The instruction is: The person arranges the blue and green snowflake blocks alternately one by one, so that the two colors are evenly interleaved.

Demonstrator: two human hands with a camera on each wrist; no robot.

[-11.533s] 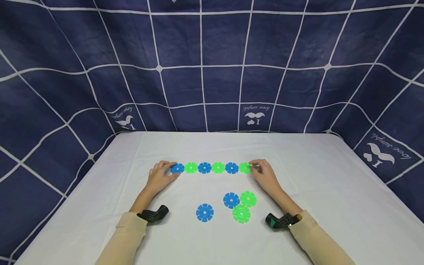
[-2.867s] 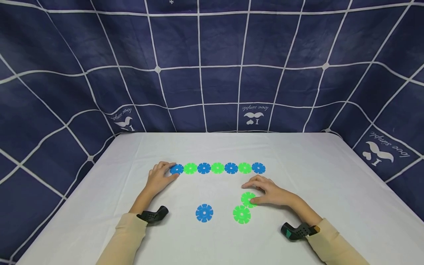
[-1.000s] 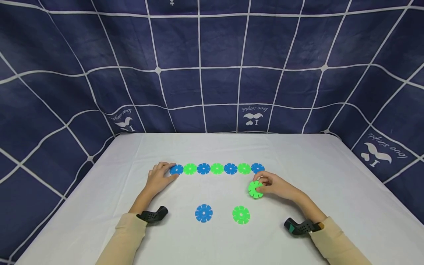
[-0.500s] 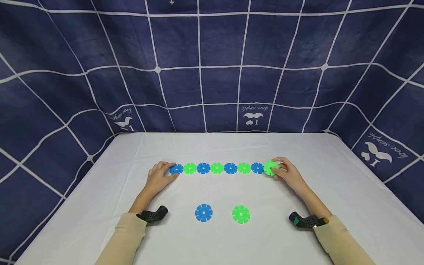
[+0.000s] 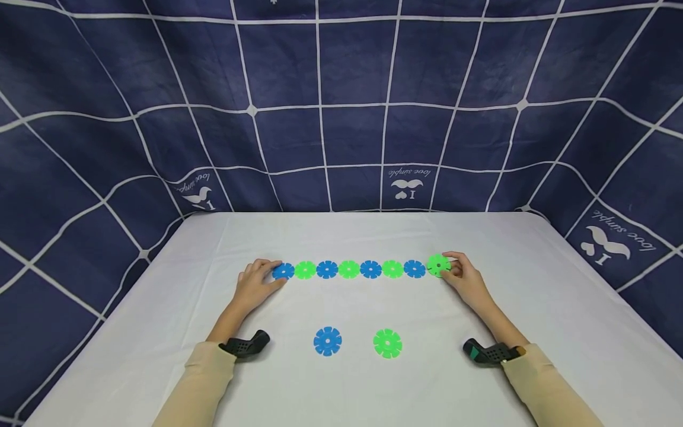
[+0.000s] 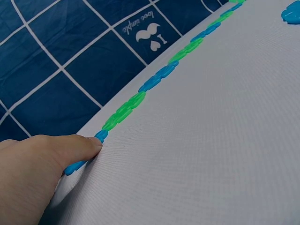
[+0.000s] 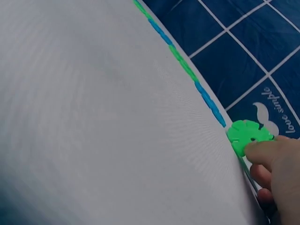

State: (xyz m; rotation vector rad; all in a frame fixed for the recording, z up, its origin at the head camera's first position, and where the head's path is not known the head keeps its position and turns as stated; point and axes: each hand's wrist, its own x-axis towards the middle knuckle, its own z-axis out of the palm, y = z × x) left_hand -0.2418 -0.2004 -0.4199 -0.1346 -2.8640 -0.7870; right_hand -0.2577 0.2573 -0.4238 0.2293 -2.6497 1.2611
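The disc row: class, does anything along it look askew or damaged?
Yes: the green disc at the right end looks askew, tilted up in the right hand, while the seven discs beside it lie flat. No damage shows.

Tabletop recording station, screened by cloth; kind of building cannot be told. Navy cloth (image 5: 352, 65) with a white grid hangs across the upper frame and down both sides, its lettered print (image 5: 407, 184) inverted at centre and right. White-covered table (image 5: 341, 308) spans the lower half; black wrist cameras (image 5: 246, 346) sit lower left and lower right.
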